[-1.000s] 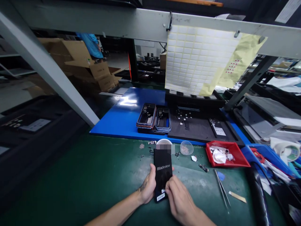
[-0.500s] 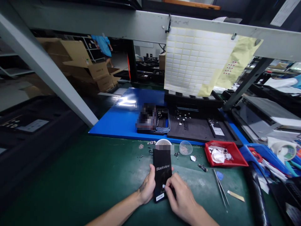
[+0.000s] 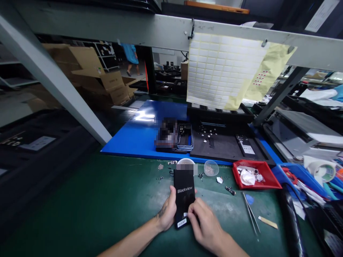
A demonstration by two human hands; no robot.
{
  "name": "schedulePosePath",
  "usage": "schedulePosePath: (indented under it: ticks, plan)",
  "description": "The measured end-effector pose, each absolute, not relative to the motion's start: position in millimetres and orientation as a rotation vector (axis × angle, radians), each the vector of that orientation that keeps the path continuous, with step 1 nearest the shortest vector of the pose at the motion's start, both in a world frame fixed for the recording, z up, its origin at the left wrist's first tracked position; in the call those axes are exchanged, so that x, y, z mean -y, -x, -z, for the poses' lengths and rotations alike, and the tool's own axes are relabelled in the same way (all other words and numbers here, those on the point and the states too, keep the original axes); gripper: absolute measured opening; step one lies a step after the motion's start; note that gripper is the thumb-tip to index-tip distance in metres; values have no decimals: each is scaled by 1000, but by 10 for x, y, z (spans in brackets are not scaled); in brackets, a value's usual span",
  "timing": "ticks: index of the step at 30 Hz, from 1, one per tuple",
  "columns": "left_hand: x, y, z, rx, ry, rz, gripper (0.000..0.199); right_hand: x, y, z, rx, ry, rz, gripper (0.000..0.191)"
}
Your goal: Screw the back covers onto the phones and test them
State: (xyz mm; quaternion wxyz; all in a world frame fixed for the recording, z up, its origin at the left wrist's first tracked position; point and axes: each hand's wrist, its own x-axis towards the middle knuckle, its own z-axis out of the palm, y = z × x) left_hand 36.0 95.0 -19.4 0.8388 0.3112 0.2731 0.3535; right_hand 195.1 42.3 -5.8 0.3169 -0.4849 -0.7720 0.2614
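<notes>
A black phone (image 3: 184, 200) with "Blackview" on its face stands tilted in my left hand (image 3: 168, 210), whose thumb lies along the left edge; the other fingers are mostly hidden behind it. Near the lower right of the phone, my right hand (image 3: 203, 217) pinches thumb and forefinger together at a small white sticker (image 3: 185, 215). Whether that sticker is still stuck to the face I cannot tell. Below it, a white printed label (image 3: 182, 223) sits at the phone's bottom end.
Tweezers (image 3: 251, 214) and a tan strip (image 3: 268, 222) lie to the right, near a red tray (image 3: 268, 182) of small parts. A clear cup (image 3: 211, 168) of screws stands beyond the phone. Label sheets (image 3: 219, 71) hang from the crossbar. Behind, a person in blue (image 3: 130, 55) walks.
Both hands and the phone keep nearly the same place, with only a slight shift. The fingertips stay at the small white sticker. In the background, the person in blue has moved right.
</notes>
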Motion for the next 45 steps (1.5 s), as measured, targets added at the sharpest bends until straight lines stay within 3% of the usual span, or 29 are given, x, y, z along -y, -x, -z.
schedulePosePath:
  ticks: [10,18,28,32,39,45]
  plan:
    - [-964,-350,153,-562,-590,-744,78,-470,-2019,-54,1905,1350,-737,14]
    - [-981,-343,148,-499,-523,-626,90,-891,-2872,-186,1596,2052,-349,21]
    - [-993,-318,100,-349,-456,-541,94,-1056,-2794,-48,1658,2444,-177,7]
    - [-996,-321,119,-359,-450,-566,91,-1046,-2825,-73,1662,2472,-135,13]
    - [-997,-355,60,-310,-393,-603,86,-1066,-2840,-70,1702,2454,-124,6]
    - [-971,-248,-39,-277,-399,-564,90,-596,-2749,-168,1885,2205,-226,14]
